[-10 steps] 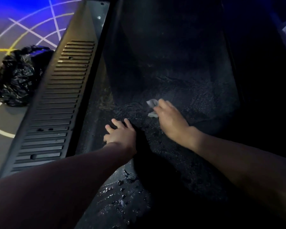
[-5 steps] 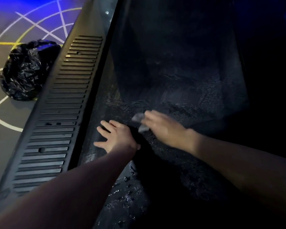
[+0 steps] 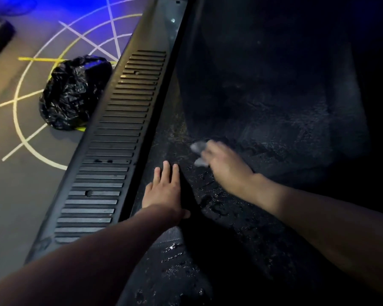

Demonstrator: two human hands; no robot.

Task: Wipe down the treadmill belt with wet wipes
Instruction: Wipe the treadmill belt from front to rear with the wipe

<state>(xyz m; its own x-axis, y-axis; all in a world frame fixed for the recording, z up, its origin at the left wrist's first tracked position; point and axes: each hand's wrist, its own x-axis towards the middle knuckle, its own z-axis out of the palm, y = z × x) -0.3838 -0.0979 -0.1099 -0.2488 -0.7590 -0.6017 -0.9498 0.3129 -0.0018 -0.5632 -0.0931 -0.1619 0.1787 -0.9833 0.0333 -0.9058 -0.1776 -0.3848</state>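
- On the dark treadmill belt (image 3: 263, 129), near its left edge, your left hand (image 3: 164, 191) lies flat, palm down, with the fingers straight and close together and the thumb out to the side. It holds nothing.
- Just to the right and a little further ahead, your right hand (image 3: 226, 166) is down on the belt, gripping a pale, crumpled wet wipe (image 3: 198, 147). The hand is blurred, so you cannot make out each finger, but the wipe sticks out from under the fingertips on their left side.
- The wipe sits against the belt between the two hands, closer to the right one, and does not touch your left hand.
- Close to you the belt glistens with wet streaks and droplets (image 3: 173, 250), while its far end is lost in shadow.
- Just beside your left hand, a black ribbed side rail (image 3: 119, 133) runs along the belt.
- Beyond that rail, a crumpled black plastic bag (image 3: 73, 93) sits on the grey floor (image 3: 9, 195), which is marked with white and yellow lines.
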